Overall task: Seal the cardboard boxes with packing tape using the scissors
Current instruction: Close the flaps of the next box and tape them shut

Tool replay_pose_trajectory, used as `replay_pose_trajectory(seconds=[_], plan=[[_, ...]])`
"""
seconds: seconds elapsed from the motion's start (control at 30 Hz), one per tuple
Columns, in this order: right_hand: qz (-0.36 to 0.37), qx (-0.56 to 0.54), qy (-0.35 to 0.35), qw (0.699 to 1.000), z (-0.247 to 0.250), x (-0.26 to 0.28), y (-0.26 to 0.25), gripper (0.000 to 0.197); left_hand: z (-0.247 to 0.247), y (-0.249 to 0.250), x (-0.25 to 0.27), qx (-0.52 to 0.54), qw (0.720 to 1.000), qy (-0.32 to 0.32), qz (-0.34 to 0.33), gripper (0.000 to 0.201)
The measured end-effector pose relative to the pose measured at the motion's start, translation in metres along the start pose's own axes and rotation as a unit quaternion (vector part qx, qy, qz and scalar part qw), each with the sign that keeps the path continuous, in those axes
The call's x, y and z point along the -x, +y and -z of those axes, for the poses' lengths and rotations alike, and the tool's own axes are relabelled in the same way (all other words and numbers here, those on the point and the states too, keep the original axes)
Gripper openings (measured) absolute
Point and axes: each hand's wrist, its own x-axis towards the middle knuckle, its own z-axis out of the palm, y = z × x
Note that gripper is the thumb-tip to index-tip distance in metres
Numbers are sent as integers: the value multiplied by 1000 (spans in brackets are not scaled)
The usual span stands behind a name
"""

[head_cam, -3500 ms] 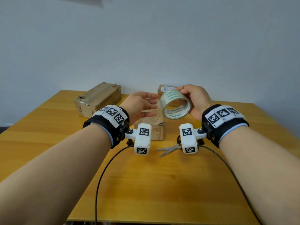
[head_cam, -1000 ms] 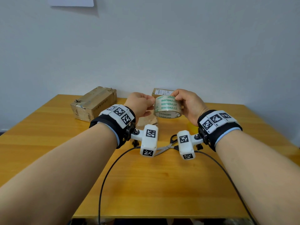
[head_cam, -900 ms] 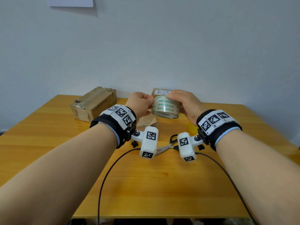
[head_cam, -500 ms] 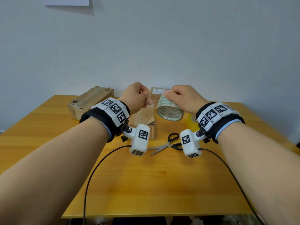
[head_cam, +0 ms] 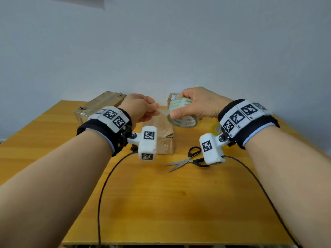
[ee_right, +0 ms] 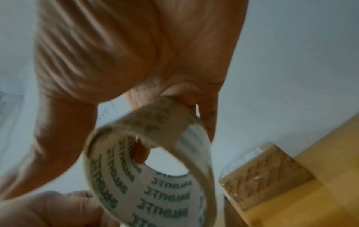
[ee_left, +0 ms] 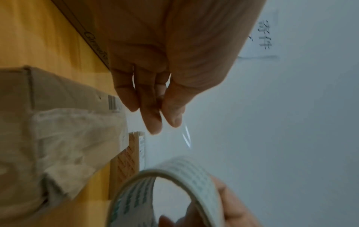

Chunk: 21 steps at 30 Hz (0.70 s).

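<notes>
— Hands? Left hand point(head_cam: 141, 109) pinching the clear tape end point(ee_left: 185, 135); right hand point(head_cam: 198, 104) gripping the tape roll point(head_cam: 180, 113), above the middle box point(head_cam: 161, 133)
— Scissors point(head_cam: 188, 159)? Flat on the table point(head_cam: 161, 203), blades parted, just beside that box

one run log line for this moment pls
right hand grips tape roll | left hand pinches tape end | scissors on table
</notes>
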Motion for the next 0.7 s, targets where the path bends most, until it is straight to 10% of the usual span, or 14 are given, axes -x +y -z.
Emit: replay_pose_trajectory(seconds=[0.7], plan=[[-24,286,-60,956,-26,-44,6,42,-19,-44,-21,-341,937,70,5,17]])
